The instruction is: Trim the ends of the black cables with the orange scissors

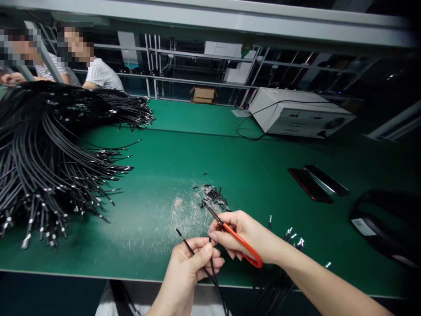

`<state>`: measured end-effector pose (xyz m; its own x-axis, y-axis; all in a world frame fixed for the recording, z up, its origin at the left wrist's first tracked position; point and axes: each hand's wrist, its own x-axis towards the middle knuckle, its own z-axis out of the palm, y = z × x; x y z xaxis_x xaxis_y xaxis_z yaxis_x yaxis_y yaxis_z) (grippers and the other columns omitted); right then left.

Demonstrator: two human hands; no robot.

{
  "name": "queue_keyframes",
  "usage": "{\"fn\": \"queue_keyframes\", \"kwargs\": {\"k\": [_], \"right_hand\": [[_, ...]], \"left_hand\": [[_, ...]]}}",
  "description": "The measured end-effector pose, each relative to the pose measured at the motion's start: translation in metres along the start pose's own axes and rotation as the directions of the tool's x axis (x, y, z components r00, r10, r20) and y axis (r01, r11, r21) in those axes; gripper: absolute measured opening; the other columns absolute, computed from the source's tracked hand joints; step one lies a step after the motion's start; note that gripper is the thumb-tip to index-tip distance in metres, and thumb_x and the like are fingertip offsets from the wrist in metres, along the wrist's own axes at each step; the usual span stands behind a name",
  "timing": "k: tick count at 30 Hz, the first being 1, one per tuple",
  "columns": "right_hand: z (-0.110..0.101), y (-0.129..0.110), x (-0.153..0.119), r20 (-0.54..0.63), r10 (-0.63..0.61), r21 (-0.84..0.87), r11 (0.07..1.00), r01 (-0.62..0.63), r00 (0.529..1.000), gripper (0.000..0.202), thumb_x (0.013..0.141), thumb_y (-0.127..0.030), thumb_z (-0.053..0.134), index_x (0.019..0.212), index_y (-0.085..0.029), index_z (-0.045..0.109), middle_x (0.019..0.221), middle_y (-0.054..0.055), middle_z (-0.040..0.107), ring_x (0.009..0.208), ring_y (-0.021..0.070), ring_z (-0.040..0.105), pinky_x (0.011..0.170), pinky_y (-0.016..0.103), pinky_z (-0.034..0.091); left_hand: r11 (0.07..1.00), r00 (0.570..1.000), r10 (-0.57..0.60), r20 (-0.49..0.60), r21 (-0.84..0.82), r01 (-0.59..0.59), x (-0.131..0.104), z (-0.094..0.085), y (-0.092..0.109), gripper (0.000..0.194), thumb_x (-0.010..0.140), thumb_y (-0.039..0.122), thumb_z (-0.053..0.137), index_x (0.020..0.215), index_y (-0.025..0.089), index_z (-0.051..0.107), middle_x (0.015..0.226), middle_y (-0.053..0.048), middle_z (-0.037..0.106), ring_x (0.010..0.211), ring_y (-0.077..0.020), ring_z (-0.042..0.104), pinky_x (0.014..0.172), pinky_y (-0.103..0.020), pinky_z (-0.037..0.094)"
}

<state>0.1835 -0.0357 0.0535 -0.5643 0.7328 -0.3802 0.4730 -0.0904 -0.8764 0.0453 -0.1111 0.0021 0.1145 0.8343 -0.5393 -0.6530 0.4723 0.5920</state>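
My left hand (194,263) is closed on a black cable (213,270), with two strands passing between the fingers and hanging below the table edge. One stripped-looking end sticks up past the fingers. My right hand (243,232) grips red-handled scissors (243,245), whose dark blades point up and left. Its thumb and forefinger meet at the other cable end, close to the left fingertips. Just beyond the blades lies a small heap of cut black sleeve pieces (215,195) among fine pale strands (186,215) scattered on the green table (158,162).
A large bundle of black cables (42,145) with shiny ends covers the left side. More cable ends (296,239) hang over the front edge at right. Two phones (314,184), a dark roll (384,228) and a white box-shaped machine (299,114) stand right. Two people sit far left.
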Motion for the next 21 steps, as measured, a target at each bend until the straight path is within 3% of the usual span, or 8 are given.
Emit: {"fn": "queue_keyframes", "kwargs": {"k": [8, 11, 13, 15, 17, 19, 20, 21], "right_hand": [[0.001, -0.007, -0.006, -0.035, -0.021, -0.074, 0.997, 0.018, 0.999, 0.021, 0.078, -0.039, 0.057, 0.079, -0.018, 0.058, 0.048, -0.005, 0.051, 0.04, 0.0077, 0.047, 0.038, 0.016, 0.039], [-0.004, -0.008, -0.01, -0.044, -0.023, -0.103, 0.995, 0.019, 0.999, 0.019, 0.078, -0.038, 0.056, 0.077, -0.019, 0.055, 0.051, -0.004, 0.051, 0.042, 0.0088, 0.047, 0.038, 0.017, 0.038], [-0.017, -0.005, -0.016, -0.097, 0.008, -0.213, 0.977, -0.029, 0.995, 0.018, 0.079, -0.037, 0.052, 0.075, -0.02, 0.053, 0.05, -0.004, 0.05, 0.041, 0.0094, 0.047, 0.038, 0.018, 0.036], [-0.034, 0.0, -0.023, -0.198, 0.055, -0.453, 0.88, -0.141, 0.979, 0.019, 0.079, -0.036, 0.05, 0.069, -0.02, 0.052, 0.048, -0.002, 0.052, 0.039, 0.011, 0.048, 0.038, 0.02, 0.033], [-0.046, 0.003, -0.03, -0.38, 0.015, -0.733, 0.606, -0.31, 0.925, 0.022, 0.077, -0.037, 0.053, 0.063, -0.02, 0.054, 0.047, 0.001, 0.054, 0.041, 0.0148, 0.05, 0.04, 0.024, 0.029], [-0.045, 0.002, -0.031, -0.555, -0.18, -0.808, 0.348, -0.476, 0.812, 0.023, 0.078, -0.039, 0.052, 0.068, -0.02, 0.06, 0.046, 0.005, 0.054, 0.047, 0.0206, 0.053, 0.044, 0.027, 0.029], [-0.039, 0.0, -0.03, -0.582, -0.29, -0.807, 0.322, -0.495, 0.76, 0.025, 0.08, -0.041, 0.05, 0.077, -0.02, 0.063, 0.047, 0.006, 0.055, 0.051, 0.0227, 0.054, 0.046, 0.028, 0.031], [-0.029, -0.003, -0.028, -0.572, -0.377, -0.814, 0.372, -0.447, 0.728, 0.028, 0.082, -0.043, 0.048, 0.086, -0.021, 0.064, 0.051, 0.006, 0.057, 0.057, 0.0233, 0.056, 0.049, 0.029, 0.034]], "left_hand": [[0.999, 0.997, 0.019, -0.069, -0.033, -0.022, 0.002, 0.006, -0.002, 0.036, 0.048, 0.026, 0.085, 0.072, 0.013, 0.061, 0.056, -0.001, 0.064, 0.056, -0.0152, 0.064, 0.058, -0.025, 0.05], [0.995, 0.995, 0.089, -0.039, 0.055, -0.087, 0.004, 0.005, -0.004, 0.035, 0.049, 0.03, 0.084, 0.071, 0.012, 0.064, 0.058, -0.005, 0.066, 0.058, -0.0162, 0.064, 0.057, -0.024, 0.049], [0.984, 0.989, 0.148, -0.019, 0.106, -0.145, 0.005, 0.003, -0.004, 0.035, 0.053, 0.035, 0.081, 0.074, 0.01, 0.067, 0.068, -0.009, 0.07, 0.067, -0.0192, 0.066, 0.062, -0.025, 0.049], [0.977, 0.983, 0.181, -0.005, 0.119, -0.18, 0.004, -0.001, -0.003, 0.036, 0.06, 0.041, 0.076, 0.077, 0.011, 0.068, 0.081, -0.012, 0.071, 0.077, -0.0222, 0.067, 0.07, -0.028, 0.05], [0.973, 0.982, 0.189, 0.008, 0.136, -0.188, 0.003, -0.005, -0.001, 0.037, 0.066, 0.046, 0.07, 0.082, 0.012, 0.069, 0.085, -0.012, 0.07, 0.082, -0.0223, 0.066, 0.074, -0.03, 0.049], [0.964, 0.982, 0.186, 0.038, 0.188, -0.19, 0.0, -0.006, 0.001, 0.04, 0.071, 0.047, 0.065, 0.09, 0.013, 0.068, 0.078, -0.009, 0.069, 0.078, -0.0194, 0.065, 0.074, -0.03, 0.05], [0.956, 0.981, 0.184, 0.057, 0.221, -0.192, -0.001, -0.006, 0.002, 0.04, 0.073, 0.047, 0.063, 0.095, 0.013, 0.068, 0.072, -0.007, 0.067, 0.074, -0.0177, 0.064, 0.073, -0.029, 0.05], [0.947, 0.98, 0.185, 0.08, 0.251, -0.199, -0.002, -0.005, 0.003, 0.041, 0.074, 0.046, 0.062, 0.099, 0.014, 0.066, 0.069, -0.005, 0.065, 0.07, -0.016, 0.062, 0.071, -0.029, 0.05]]}}
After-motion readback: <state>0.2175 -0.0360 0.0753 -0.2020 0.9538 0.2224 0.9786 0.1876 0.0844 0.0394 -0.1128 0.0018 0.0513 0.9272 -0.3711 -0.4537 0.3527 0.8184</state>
